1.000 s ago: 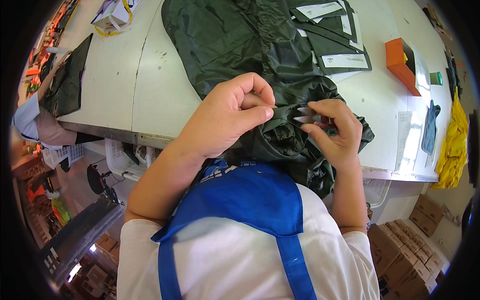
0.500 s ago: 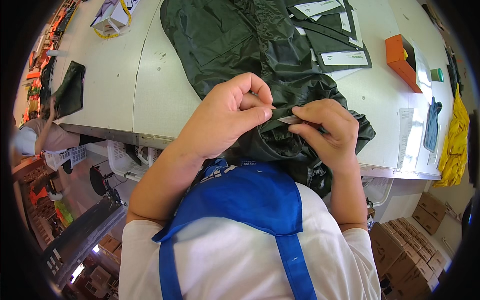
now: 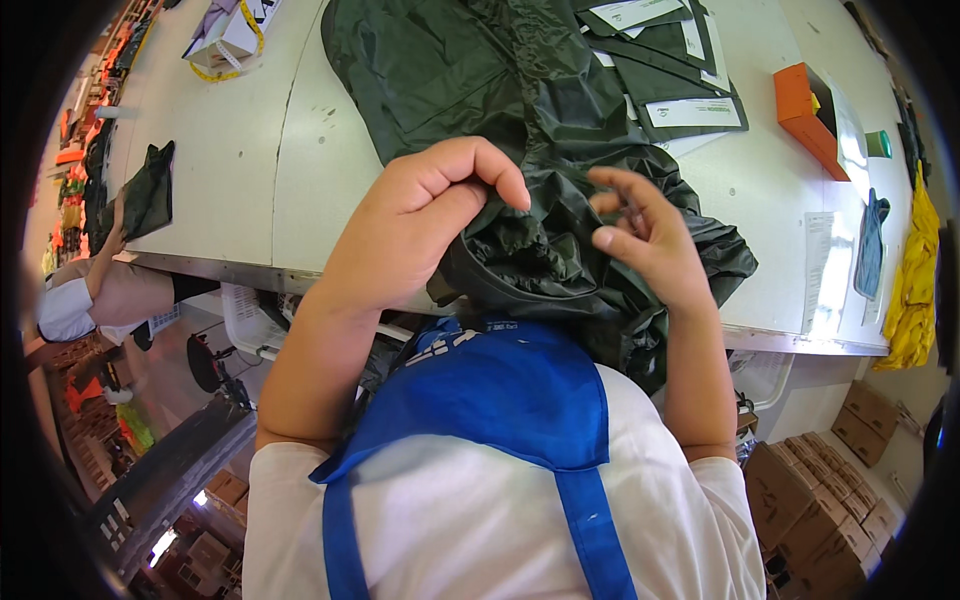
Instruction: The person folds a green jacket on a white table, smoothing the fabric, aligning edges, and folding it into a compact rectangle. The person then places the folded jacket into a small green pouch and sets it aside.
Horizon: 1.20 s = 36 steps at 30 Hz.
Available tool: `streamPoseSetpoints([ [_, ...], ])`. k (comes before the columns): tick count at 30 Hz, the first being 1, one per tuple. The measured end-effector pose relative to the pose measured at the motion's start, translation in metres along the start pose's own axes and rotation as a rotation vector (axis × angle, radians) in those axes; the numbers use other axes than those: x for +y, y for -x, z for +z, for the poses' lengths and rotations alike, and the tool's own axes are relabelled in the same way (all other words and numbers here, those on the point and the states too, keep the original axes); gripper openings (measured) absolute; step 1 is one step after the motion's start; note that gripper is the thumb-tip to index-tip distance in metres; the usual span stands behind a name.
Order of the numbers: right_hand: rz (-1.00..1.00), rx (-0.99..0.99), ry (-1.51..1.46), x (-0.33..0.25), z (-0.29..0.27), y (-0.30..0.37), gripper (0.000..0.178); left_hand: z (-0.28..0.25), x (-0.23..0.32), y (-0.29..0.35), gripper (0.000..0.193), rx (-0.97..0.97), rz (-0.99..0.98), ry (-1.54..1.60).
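Note:
A dark green, shiny jacket (image 3: 450, 90) lies across the table, its near part bunched up in front of my chest. There a round opening with a hemmed edge (image 3: 545, 300) faces me, showing crumpled lining inside. My left hand (image 3: 425, 215) is closed at the left side of this opening, curled over the fabric; its lower fingers are hidden. Over the right side hovers my right hand (image 3: 645, 235), index finger and thumb apart and slightly blurred. Whether anything sits in its palm is not clear.
Flat dark green packs with white labels (image 3: 690, 112) lie beyond the jacket. An orange box (image 3: 805, 120), a green cylinder (image 3: 878, 144) and yellow fabric (image 3: 912, 275) are at the right. A white box with a tape measure (image 3: 232, 45) stands far left. A co-worker (image 3: 110, 285) handles dark green fabric.
My hands have moved apart, and the right thumb and finger have spread. The small pointed silvery piece between them no longer shows. The opening has widened toward me. The co-worker's fabric has shifted.

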State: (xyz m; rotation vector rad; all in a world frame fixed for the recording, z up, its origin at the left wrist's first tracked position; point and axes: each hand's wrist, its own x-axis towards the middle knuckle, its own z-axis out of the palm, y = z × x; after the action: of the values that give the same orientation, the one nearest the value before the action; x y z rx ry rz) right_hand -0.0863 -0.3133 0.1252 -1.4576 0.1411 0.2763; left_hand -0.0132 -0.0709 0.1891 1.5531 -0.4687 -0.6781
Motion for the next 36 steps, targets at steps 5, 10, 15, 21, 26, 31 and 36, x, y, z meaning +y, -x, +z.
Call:
streamPoseSetpoints([
  [5,0.047,0.230,0.163,-0.039,-0.015,-0.010,0.014,-0.014,-0.011,-0.014,0.039,0.115,0.368,0.380],
  [10,-0.630,0.502,-0.858,-0.063,-0.173,-0.052,0.020,-0.078,-0.124,-0.052,0.065,0.286,0.182,-0.708],
  [15,-0.471,0.827,0.009,-0.004,-0.049,-0.011,0.021,-0.076,-0.190,-0.026,0.078,0.070,-0.125,-1.105],
  [21,-0.069,-0.071,0.814,0.062,0.033,0.043,0.056,-0.090,-0.202,-0.004,0.079,-0.219,-0.186,-1.383],
  [26,0.196,0.078,0.800,0.047,-0.018,0.082,0.074,-0.107,-0.208,0.004,0.062,0.025,-0.140,-1.369],
  [31,0.472,0.188,0.681,0.071,-0.056,0.151,0.067,-0.065,-0.191,0.001,0.057,0.072,-0.059,-1.217],
  [36,0.347,0.472,0.163,0.050,-0.038,0.125,0.022,0.038,-0.099,-0.015,0.045,-0.295,-0.152,-0.229],
])
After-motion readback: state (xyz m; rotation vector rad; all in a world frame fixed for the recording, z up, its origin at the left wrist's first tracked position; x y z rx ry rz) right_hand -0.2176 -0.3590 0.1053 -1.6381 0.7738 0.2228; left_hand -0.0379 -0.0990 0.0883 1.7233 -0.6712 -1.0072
